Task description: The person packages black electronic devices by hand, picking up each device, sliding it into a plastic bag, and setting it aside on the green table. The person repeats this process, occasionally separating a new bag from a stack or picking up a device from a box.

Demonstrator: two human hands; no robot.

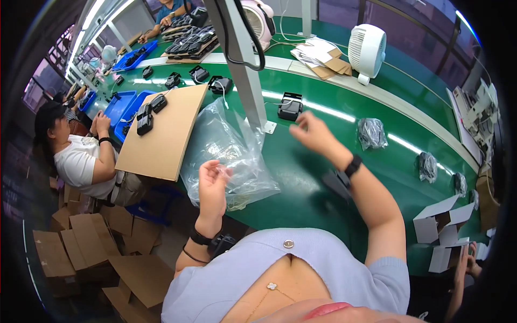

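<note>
My left hand (pixel 211 185) is at the near edge of a heap of clear plastic bags (pixel 223 145), its fingers curled in and pinching a bit of the film. Beyond the bags' right side, my right hand (pixel 315 134) hovers over the green table with fingers bent and apart, and nothing shows in them. Just past its fingertips sits a black boxy device (pixel 291 106) with a pale cable across it. A dark object (pixel 337 184) rests under my right forearm, partly hidden and blurred.
A cardboard sheet (pixel 161 134) at the left carries black devices (pixel 144 119). Upright between the bags and my right hand stands a metal post (pixel 242 70). Bagged black items (pixel 371 134) line the right. A white fan (pixel 367 51) stands behind. A co-worker (pixel 81 153) sits left.
</note>
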